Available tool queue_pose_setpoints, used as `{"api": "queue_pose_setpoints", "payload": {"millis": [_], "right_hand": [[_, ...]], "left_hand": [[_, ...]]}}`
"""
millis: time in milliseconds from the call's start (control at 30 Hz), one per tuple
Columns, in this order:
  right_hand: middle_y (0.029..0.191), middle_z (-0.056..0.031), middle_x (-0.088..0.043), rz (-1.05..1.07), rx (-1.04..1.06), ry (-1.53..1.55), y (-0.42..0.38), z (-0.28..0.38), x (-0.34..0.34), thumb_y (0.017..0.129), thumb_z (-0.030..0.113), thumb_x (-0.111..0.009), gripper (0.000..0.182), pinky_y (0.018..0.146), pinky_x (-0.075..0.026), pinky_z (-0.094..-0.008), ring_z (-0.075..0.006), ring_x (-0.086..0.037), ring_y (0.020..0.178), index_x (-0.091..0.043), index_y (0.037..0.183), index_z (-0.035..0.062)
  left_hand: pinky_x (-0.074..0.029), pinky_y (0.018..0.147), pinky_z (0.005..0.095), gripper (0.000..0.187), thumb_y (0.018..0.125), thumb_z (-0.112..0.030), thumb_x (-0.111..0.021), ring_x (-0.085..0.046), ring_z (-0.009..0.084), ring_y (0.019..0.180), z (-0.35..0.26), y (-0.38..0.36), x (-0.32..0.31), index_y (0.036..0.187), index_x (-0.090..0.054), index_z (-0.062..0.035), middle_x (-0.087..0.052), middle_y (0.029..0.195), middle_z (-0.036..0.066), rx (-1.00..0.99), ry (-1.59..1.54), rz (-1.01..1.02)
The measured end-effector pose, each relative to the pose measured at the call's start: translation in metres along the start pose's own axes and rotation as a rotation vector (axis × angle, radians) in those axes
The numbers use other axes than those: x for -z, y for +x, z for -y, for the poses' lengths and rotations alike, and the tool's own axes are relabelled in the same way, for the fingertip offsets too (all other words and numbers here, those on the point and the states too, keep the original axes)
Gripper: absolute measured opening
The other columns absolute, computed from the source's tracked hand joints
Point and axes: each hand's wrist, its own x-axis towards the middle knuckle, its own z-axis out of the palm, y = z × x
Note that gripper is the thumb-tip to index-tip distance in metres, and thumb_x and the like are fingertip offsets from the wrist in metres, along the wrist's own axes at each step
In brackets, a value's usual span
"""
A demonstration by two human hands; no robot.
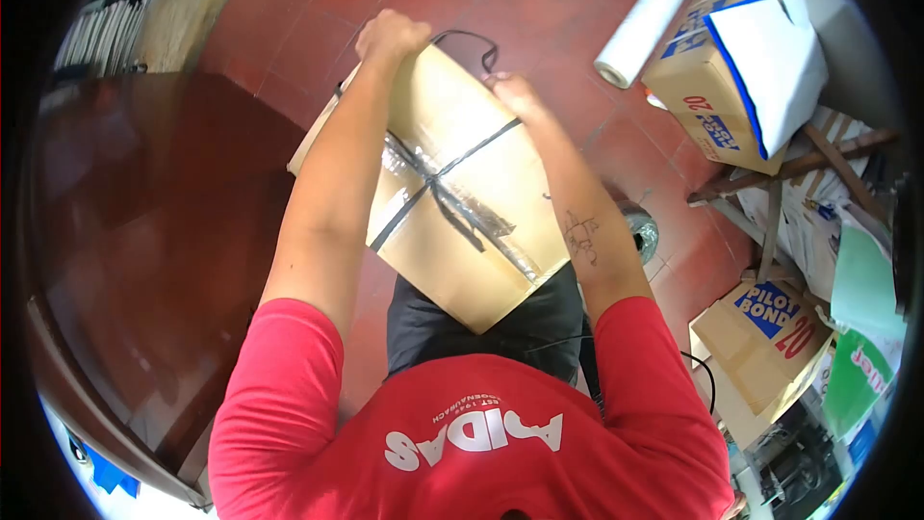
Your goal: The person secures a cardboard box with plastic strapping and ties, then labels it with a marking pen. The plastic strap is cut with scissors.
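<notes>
A tan cardboard box (472, 279) rests tilted on my lap, with clear tape along its top. Black strap (464, 156) crosses it and is knotted in the middle, its short ends lying loose. At the far edge of the box, my left hand (393, 36) is closed, and what its fingers hold is hidden. My right hand (510, 91), at the far right edge, pinches a loop of black strap (476, 36) that arcs between the two hands. Its fingertips are partly out of sight behind the box.
To my left stands a dark brown wooden surface (154, 260). A white plastic film roll (647, 21) lies on the red tiled floor beside a printed carton (717, 87). Another open carton (760, 337) is at right, and a strap roll (640, 234) sits by my right forearm.
</notes>
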Motion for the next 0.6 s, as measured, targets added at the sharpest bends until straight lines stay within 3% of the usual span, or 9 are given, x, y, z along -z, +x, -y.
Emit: {"api": "queue_pose_setpoints", "payload": {"millis": [100,200,300,333,433,467,500,533,600], "right_hand": [[0.113,-0.0194,-0.069,-0.030,-0.058,-0.067,-0.002,-0.012,-0.002,0.094,0.041,-0.058,0.043,0.098,-0.047,-0.0412,-0.0354,-0.063,0.113,-0.071,0.111,0.0033],[0.124,-0.0197,-0.065,-0.091,-0.072,-0.128,-0.045,0.028,0.013,0.091,0.034,-0.060,0.041,0.106,-0.044,-0.0393,-0.0343,-0.058,0.122,-0.070,0.118,0.0048],[0.129,-0.0206,-0.063,-0.177,-0.070,-0.061,-0.050,0.025,0.005,0.091,0.030,-0.059,0.041,0.108,-0.043,-0.0392,-0.0338,-0.056,0.126,-0.067,0.123,0.0052],[0.137,-0.0209,-0.057,-0.106,-0.107,-0.100,-0.048,0.024,0.008,0.091,0.023,-0.055,0.049,0.110,-0.042,-0.0400,-0.0341,-0.053,0.130,-0.056,0.137,0.0060],[0.145,-0.0218,-0.048,-0.105,-0.170,-0.147,-0.042,0.014,0.009,0.086,0.015,-0.054,0.058,0.112,-0.038,-0.0424,-0.0355,-0.048,0.134,-0.049,0.144,0.0078],[0.152,-0.0220,-0.040,0.004,-0.215,-0.253,-0.041,0.008,0.020,0.088,0.014,-0.051,0.064,0.115,-0.035,-0.0429,-0.0353,-0.042,0.139,-0.038,0.149,0.0076],[0.149,-0.0229,-0.044,-0.016,-0.118,-0.387,-0.033,-0.021,0.030,0.091,0.019,-0.050,0.054,0.114,-0.036,-0.0436,-0.0351,-0.043,0.138,-0.046,0.144,0.0056],[0.143,-0.0226,-0.050,0.078,-0.186,-0.507,-0.023,-0.048,0.049,0.094,0.025,-0.051,0.049,0.111,-0.038,-0.0453,-0.0367,-0.048,0.133,-0.053,0.138,0.0050],[0.133,-0.0217,-0.059,0.031,-0.078,-0.499,-0.022,-0.110,0.070,0.096,0.033,-0.056,0.049,0.105,-0.044,-0.0438,-0.0358,-0.058,0.123,-0.057,0.135,0.0038]], "left_hand": [[-0.047,0.101,0.0422,0.045,0.080,-0.033,-0.060,-0.061,0.0328,0.120,0.005,0.002,0.006,0.112,-0.072,-0.0039,-0.067,0.124,0.017,-0.031,-0.032,0.089],[-0.046,0.102,0.0416,0.045,0.079,-0.032,-0.061,-0.061,0.0326,0.120,0.006,0.000,0.006,0.113,-0.071,-0.0041,-0.067,0.123,0.018,0.027,-0.020,0.009],[-0.045,0.104,0.0411,0.047,0.078,-0.030,-0.060,-0.060,0.0330,0.121,0.022,-0.004,0.005,0.117,-0.070,-0.0056,-0.067,0.122,0.018,0.029,-0.076,-0.012],[-0.045,0.104,0.0411,0.047,0.078,-0.030,-0.060,-0.060,0.0330,0.121,0.027,-0.009,0.007,0.117,-0.070,-0.0056,-0.067,0.122,0.018,0.028,-0.062,-0.009],[-0.046,0.102,0.0417,0.046,0.077,-0.028,-0.061,-0.062,0.0338,0.118,0.039,-0.016,0.015,0.117,-0.071,-0.0079,-0.068,0.120,0.018,0.013,-0.110,-0.059],[-0.047,0.102,0.0418,0.045,0.077,-0.027,-0.060,-0.063,0.0338,0.116,0.045,-0.012,0.015,0.116,-0.072,-0.0085,-0.069,0.118,0.018,0.007,-0.132,-0.032],[-0.047,0.101,0.0419,0.043,0.077,-0.026,-0.060,-0.064,0.0337,0.114,0.050,-0.009,0.013,0.115,-0.073,-0.0092,-0.070,0.116,0.018,0.003,-0.164,-0.012],[-0.052,0.088,0.0349,0.033,0.078,-0.019,-0.060,-0.071,0.0275,0.096,0.058,-0.008,0.006,0.102,-0.077,-0.0029,-0.075,0.099,0.016,-0.054,-0.213,-0.117],[-0.052,0.087,0.0340,0.033,0.079,-0.017,-0.060,-0.071,0.0257,0.095,0.067,-0.008,0.005,0.103,-0.076,-0.0022,-0.075,0.099,0.016,-0.058,-0.238,-0.112]]}}
